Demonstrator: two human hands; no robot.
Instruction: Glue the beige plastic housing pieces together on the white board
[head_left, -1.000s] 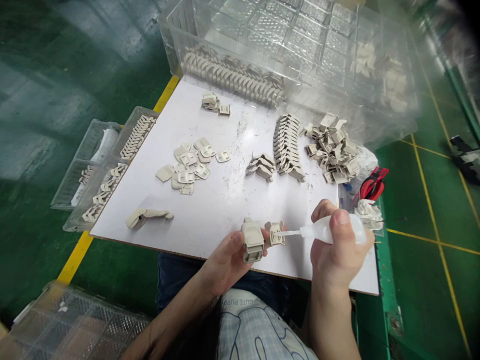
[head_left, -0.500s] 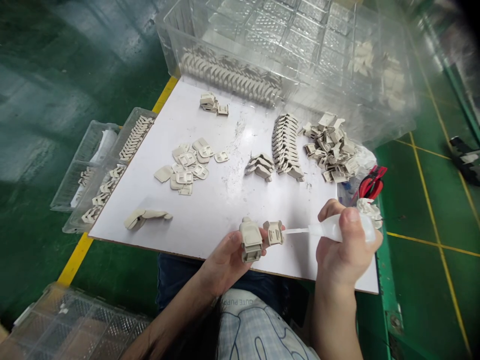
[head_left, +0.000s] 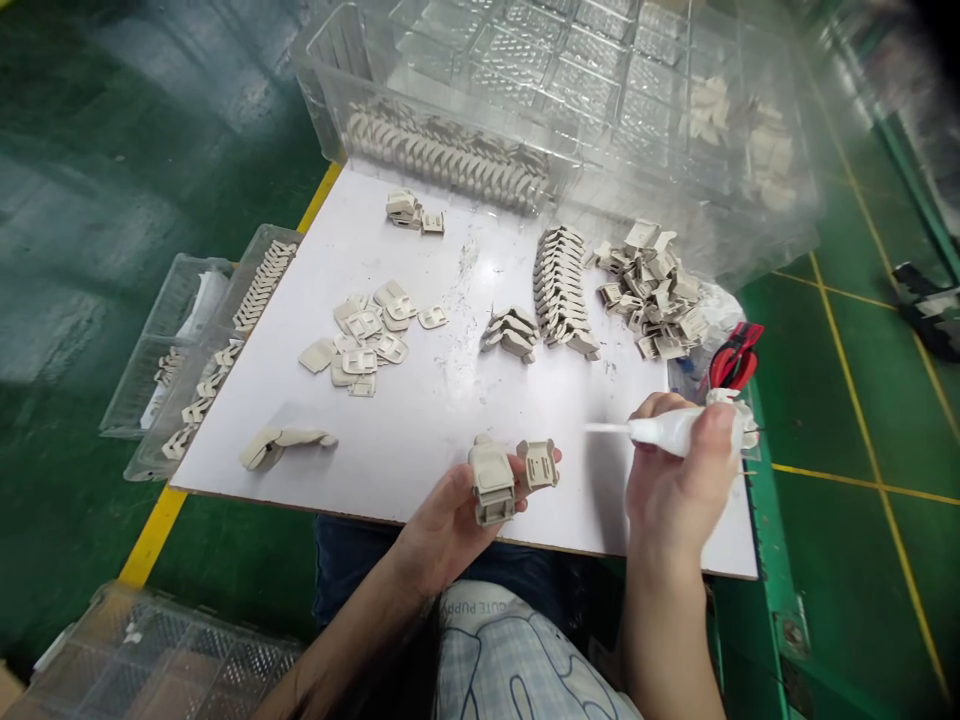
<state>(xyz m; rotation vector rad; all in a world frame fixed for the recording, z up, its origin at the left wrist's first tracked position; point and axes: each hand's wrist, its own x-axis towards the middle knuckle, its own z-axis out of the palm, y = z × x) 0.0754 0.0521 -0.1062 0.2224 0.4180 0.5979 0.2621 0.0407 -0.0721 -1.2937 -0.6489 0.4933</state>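
Note:
My left hand is closed on beige plastic parts near the table's front edge. One is a blocky rounded piece between thumb and fingers; the other, a slotted bracket, rests at the fingertips. To the right, my right hand grips a white squeeze bottle with a long thin nozzle. The nozzle points left and is apart from the bracket. Beyond my hands lie a row of stacked beige parts and a smaller cluster.
Flat beige covers and a curved piece lie on the white board. Loose brackets are heaped at right, near red-handled pliers. Clear compartment trays stand behind; part-filled boxes sit at left.
My right hand has lifted the bottle up and away from the bracket, so the nozzle tip is apart from it. My left hand keeps its hold on the parts.

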